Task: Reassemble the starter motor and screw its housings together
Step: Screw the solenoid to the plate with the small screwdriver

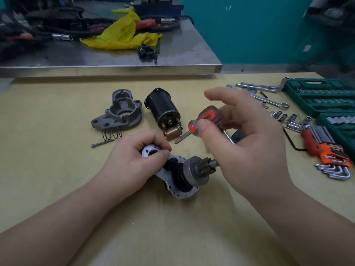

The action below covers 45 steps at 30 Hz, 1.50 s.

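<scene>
Left hand [132,160] curled over the round end of the grey metal drive housing with toothed pinion gear [180,175], pinning it low on the tan counter [57,169]; pinion shaft points right. Right hand [240,143] raised above it, thumb and fingers pinching a stubby red clear-handled screwdriver [199,121], tip angled down-left. Black cylindrical motor body [163,108] and grey cast nose housing [119,110] lie behind, apart.

Matt cast-metal housing [117,110], glossy translucent plastic screwdriver handle [206,120], smooth yellowish tabletop [57,169].
</scene>
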### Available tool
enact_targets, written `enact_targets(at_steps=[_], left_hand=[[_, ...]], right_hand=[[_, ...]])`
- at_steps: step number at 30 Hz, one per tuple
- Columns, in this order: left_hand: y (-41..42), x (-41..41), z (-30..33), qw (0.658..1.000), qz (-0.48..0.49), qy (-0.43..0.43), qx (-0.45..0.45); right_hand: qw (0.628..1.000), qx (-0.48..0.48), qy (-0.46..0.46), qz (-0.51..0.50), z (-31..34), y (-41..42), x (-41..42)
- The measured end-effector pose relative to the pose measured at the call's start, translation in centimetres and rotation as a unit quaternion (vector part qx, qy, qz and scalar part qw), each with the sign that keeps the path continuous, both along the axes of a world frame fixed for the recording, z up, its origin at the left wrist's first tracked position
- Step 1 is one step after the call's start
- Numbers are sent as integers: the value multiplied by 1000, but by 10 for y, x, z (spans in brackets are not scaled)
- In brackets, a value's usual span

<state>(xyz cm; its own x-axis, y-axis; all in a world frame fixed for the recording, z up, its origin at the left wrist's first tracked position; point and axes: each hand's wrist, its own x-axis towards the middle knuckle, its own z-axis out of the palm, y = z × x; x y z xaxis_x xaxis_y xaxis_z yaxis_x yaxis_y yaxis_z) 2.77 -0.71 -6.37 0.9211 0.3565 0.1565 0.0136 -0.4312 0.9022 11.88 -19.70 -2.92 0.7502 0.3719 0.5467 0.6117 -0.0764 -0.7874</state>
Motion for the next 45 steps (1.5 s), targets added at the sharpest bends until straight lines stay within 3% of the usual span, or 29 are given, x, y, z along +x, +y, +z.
enact_targets(at_steps=[8,45], left_hand=[[6,-5,-4,997,-40,8,-60],[3,-4,-6,999,-17,-7,-35]], right_hand=[[1000,-20,-15,-4,-17,5,-10],[999,-7,-46,3,-28,1,-14]])
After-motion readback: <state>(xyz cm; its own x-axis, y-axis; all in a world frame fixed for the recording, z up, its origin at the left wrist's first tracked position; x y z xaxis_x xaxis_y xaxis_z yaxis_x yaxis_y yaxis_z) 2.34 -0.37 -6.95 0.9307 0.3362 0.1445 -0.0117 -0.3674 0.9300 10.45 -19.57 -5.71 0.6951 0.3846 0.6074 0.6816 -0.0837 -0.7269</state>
